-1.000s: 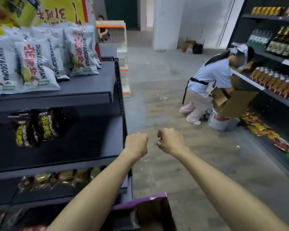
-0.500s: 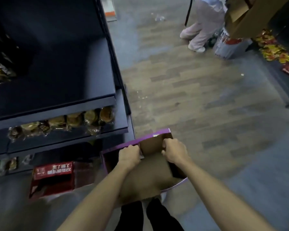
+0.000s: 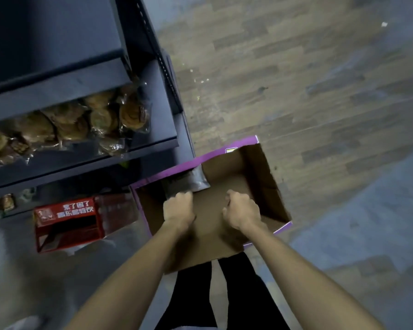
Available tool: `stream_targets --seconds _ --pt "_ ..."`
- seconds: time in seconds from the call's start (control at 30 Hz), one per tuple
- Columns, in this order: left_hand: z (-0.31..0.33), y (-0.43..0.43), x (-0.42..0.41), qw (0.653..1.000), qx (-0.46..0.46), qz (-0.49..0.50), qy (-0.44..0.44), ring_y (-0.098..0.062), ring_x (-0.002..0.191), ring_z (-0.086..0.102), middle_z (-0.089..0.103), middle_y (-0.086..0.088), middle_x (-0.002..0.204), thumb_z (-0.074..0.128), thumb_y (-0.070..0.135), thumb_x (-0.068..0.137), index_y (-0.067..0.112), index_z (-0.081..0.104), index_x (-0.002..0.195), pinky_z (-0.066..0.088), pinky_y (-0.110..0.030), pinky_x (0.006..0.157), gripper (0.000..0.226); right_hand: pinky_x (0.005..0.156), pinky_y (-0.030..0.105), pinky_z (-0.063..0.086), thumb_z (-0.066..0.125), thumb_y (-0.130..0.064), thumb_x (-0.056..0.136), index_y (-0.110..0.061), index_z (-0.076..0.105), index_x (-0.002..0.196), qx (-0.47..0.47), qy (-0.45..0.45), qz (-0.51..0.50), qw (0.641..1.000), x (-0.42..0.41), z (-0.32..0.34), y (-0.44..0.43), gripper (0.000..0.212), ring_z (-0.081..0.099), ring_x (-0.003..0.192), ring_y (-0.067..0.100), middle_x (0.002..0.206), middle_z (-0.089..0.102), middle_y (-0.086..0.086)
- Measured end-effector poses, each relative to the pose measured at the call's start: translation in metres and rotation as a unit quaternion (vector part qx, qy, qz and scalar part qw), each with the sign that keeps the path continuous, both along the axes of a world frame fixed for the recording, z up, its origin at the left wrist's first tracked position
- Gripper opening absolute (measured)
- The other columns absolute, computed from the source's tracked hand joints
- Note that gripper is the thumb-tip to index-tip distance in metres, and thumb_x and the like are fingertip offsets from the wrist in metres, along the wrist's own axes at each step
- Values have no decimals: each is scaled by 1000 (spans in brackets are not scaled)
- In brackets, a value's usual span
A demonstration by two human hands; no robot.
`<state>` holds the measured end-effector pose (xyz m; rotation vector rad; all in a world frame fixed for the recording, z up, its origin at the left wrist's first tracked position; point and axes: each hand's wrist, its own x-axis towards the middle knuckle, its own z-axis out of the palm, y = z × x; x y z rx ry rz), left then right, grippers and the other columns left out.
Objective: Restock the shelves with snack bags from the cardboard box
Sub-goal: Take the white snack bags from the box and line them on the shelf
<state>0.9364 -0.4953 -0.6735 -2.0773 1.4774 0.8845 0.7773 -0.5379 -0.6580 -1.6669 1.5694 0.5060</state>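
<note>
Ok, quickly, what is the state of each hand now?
Left hand: fingers curled on the silver foil snack bag in the purple cardboard box.
Right hand: fingers curled, nothing visible in them.

On the floor (image 3: 296,79), just right of the shelves (image 3: 81,75): cardboard box (image 3: 260,167), open on top, with a snack bag (image 3: 188,181) in its far left corner. Over the box, left hand (image 3: 179,208) at the bag's near edge, right hand (image 3: 242,211) alongside, apart. Just left of the box, a printed carton (image 3: 67,225). Above the carton, pastry packs (image 3: 81,120) on a shelf. On the box's near side, the wearer's legs (image 3: 248,294).
</note>
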Motion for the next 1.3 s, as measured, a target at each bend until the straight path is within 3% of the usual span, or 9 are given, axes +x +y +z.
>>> stream_targets --seconds 0.3,0.43,0.57,0.67,0.83,0.97,1.17,1.3 --pt "-90 -2 15 999 -15 -9 -37 -32 112 57 52 -10 128 63 18 86 14 41 133 48 -38 79 53 82 34 48 64 -28 89 -18 54 109 11 -3 8 1000 19 -81 -4 25 62 106 33 114 65 10" --pt "-116 -4 16 997 -26 -53 -56 -31 116 53 46 -12 134 63 18 87 17 24 146 50 -39 78 71 84 34 47 65 -29 89 -19 53 115 4 0 9 1000 23 -101 -15 30 61 109 33 117 63 10" --pt "-137 -12 13 992 -53 -89 -78 -30 101 61 46 -12 133 65 17 87 19 13 152 48 -35 66 83 82 34 47 64 -27 90 -18 53 118 8 5 15 1000 19 -114 -13 32 61 108 33 117 63 9" --pt "-151 -20 15 990 -64 -96 -77 -32 94 62 39 -16 138 60 12 90 16 15 151 41 -35 61 76 84 36 50 65 -26 90 -19 53 120 19 5 3 1000 13 -120 -12 33 62 106 31 115 64 8" --pt "-162 -31 20 986 -96 -110 -77 -41 109 52 40 -22 134 49 0 90 10 27 146 47 -42 74 60 79 33 51 65 -28 92 -22 53 123 34 3 -27 999 3 -122 -16 34 61 100 27 111 64 5" --pt "-157 -32 21 988 -102 -97 -64 -39 108 55 44 -19 133 45 -2 91 12 30 144 48 -42 73 57 81 35 51 65 -31 92 -25 51 127 38 15 -26 999 1 -119 -17 38 61 103 26 113 63 4" --pt "-141 -22 16 994 -95 -34 -40 -35 98 65 63 -13 114 53 12 93 19 37 140 45 -37 69 50 84 31 46 63 -29 91 -22 52 125 73 20 -57 995 4 -110 -13 36 59 107 30 118 60 8" --pt "-114 -10 6 992 -104 64 42 -42 102 61 63 -14 115 63 21 86 20 45 127 48 -43 80 45 90 39 50 59 -23 92 -26 45 129 101 -20 -67 992 7 -89 4 40 58 102 35 117 54 10"
